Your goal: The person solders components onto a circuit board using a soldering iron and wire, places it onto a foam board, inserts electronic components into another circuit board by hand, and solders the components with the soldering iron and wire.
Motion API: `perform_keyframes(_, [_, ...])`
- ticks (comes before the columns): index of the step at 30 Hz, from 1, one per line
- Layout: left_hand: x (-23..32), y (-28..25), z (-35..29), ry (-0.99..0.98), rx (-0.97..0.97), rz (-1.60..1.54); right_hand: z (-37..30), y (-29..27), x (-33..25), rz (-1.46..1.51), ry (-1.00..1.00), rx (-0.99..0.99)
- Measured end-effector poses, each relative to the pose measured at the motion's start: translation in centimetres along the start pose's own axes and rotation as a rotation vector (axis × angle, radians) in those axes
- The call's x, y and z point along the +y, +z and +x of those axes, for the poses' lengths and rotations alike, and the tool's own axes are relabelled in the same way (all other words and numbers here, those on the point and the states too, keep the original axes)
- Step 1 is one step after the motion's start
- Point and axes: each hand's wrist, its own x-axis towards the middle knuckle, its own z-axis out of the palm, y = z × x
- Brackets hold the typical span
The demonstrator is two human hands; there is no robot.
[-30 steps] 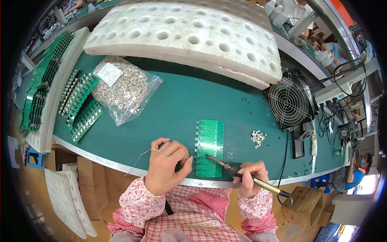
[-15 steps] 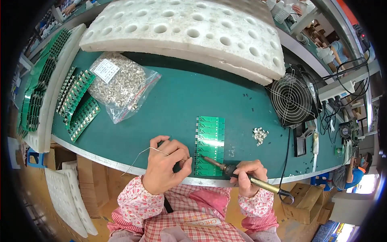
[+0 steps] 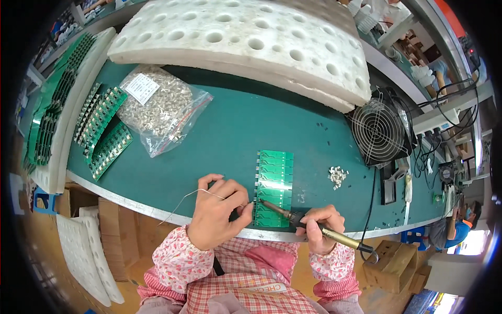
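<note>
In front of me a green circuit board panel (image 3: pixel 276 180) lies on the bench, with a row of pins along its left edge. My right hand (image 3: pixel 322 226) is closed round a soldering iron (image 3: pixel 337 237), whose tip rests at the panel's left edge, toward its near end. Just left of the panel, my left hand (image 3: pixel 219 209) pinches a thin solder wire (image 3: pixel 181 200). The wire runs over the fingers and trails off to the left; its working end is hidden by the fingertips near the iron's tip.
A bag of small metal parts (image 3: pixel 157 107) and populated circuit boards (image 3: pixel 107 149) sit at left. A perforated white foam block (image 3: pixel 235 44) spans the back. On the right are a fan (image 3: pixel 377 131), a pile of small parts (image 3: pixel 338 177) and the iron's cord (image 3: pixel 372 209).
My left hand has shifted slightly right and nearer the panel's edge. The iron's tip has moved slightly left and up along that edge. Both hands keep their holds.
</note>
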Motion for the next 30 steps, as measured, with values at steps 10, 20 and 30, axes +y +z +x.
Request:
perform_keyframes(10, [-0.07,0.00,0.01,0.010,0.000,-0.008,-0.05,-0.07,-0.10,-0.009,-0.004,-0.013])
perform_keyframes(20, [-0.09,0.00,-0.04,-0.015,0.008,-0.021,-0.65,-0.22,-0.30,-0.045,0.086,0.052])
perform_keyframes(30, [-0.08,0.32,0.01,-0.004,0.012,0.024,-0.45,-0.25,-0.05,-0.041,0.086,-0.015])
